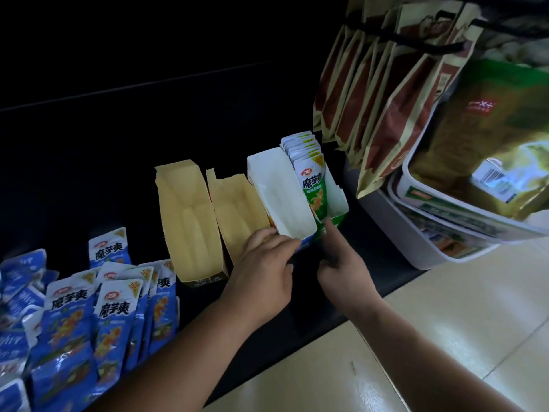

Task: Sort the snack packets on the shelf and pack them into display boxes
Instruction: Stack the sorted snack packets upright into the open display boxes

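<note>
Four display boxes stand in a row on the dark shelf. Two have tan insides and are empty: one on the left (187,221) and one beside it (237,209). The third, a white-lined box (282,197), is also empty, and my left hand (264,263) grips its near end. The green display box (340,203) at the right holds a row of upright green snack packets (312,173). My right hand (341,263) lies in shadow, one finger reaching to that box's front. Several blue snack packets (89,322) lie heaped at the left.
Brown paper bags (386,99) hang from hooks at the upper right, above the green box. A green-gold bag (490,129) sits in stacked white tubs (430,251) right of the boxes. Pale floor tiles (445,337) lie below the black shelf edge (297,337).
</note>
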Demonstrator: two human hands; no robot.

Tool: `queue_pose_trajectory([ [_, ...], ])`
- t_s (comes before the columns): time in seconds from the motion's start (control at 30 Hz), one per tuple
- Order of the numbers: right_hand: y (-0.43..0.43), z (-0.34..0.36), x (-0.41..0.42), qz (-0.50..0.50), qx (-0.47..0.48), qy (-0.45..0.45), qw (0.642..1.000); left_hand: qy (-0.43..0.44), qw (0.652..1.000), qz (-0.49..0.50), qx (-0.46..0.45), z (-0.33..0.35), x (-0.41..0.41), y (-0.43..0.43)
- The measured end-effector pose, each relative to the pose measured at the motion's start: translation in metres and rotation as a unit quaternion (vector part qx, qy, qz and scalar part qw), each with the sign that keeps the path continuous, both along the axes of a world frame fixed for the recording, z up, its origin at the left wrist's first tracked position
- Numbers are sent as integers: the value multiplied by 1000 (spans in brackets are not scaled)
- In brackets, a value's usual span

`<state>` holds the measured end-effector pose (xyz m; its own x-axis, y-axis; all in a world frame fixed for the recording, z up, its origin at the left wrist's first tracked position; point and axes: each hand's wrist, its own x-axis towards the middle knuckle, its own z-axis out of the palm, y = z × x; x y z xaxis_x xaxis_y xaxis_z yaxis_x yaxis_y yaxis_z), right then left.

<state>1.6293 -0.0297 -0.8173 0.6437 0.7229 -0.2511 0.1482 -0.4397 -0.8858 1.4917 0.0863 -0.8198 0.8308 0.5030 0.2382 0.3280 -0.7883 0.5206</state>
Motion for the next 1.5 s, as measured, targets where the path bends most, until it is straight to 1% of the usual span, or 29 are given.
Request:
queue_pose_trajectory([
  [0.07,3,0,9,31,18,44,998,-7,1000,-9,-2,1,-1,-4],
  [0.13,3,6,12,37,24,44,998,1,1000,-19,3,5,-2,-8],
  [0.17,1,10,11,23,25,32,999,6,1000,-24,5,6,-1,-9],
  [0.23,-7,16,6,-39,22,6,999,11,999,-29,-10,9,-1,-14],
  [0.3,-20,20,-4,-93,16,19,995,11,999,-33,-39,12,-3,-25],
  [0.37,-31,25,-15,-102,16,53,993,6,997,-51,-65,16,-11,-43],
  [0.43,-42,27,-22,-88,13,58,994,10,992,-79,-97,18,-26,-62],
  [0.47,-47,28,-25,-75,1,41,996,12,990,-90,-108,19,-35,-69],
  [0.53,-58,27,-28,-50,-50,-50,996,14,987,-107,-120,22,-51,-78],
  [0.57,-63,24,-29,-44,-79,-103,991,4,988,-99,-118,23,-58,-80],
  [0.63,-71,20,-33,-51,-116,-169,977,-29,994,-22,-99,19,-68,-74],
  [0.7,-76,22,-38,-56,-111,-187,974,-36,993,67,-95,10,-72,-59],
  [0.77,-79,24,-46,-46,-92,-192,976,-1,989,107,-105,0,-70,-46],
  [0.83,-78,26,-50,-29,-80,-186,979,18,985,112,-130,-5,-63,-37],
  [0.93,-75,27,-53,-15,-79,-176,981,16,981,93,-168,-5,-49,-27],
  [1.03,-78,23,-52,-42,-73,-123,989,3,979,88,-182,-6,-48,-24],
  [1.1,-82,23,-49,-68,-78,-114,988,-25,976,118,-180,-7,-59,-30],
  [1.2,-90,31,-49,-71,-69,-155,983,-57,973,173,-142,-4,-84,-36],
  [1.3,-92,38,-66,-19,-38,-180,983,-79,958,260,-90,1,-103,-29],
  [1.37,-89,36,-78,5,-28,-176,984,-74,950,289,-91,1,-110,-25],
  [1.43,-81,31,-87,20,-32,-167,985,-49,946,301,-111,-3,-113,-20],
  [1.47,-78,30,-89,20,-34,-142,989,-45,944,299,-133,-5,-113,-18],
  [1.5,-74,31,-91,11,-34,-95,995,-50,943,289,-157,-7,-112,-17],
])
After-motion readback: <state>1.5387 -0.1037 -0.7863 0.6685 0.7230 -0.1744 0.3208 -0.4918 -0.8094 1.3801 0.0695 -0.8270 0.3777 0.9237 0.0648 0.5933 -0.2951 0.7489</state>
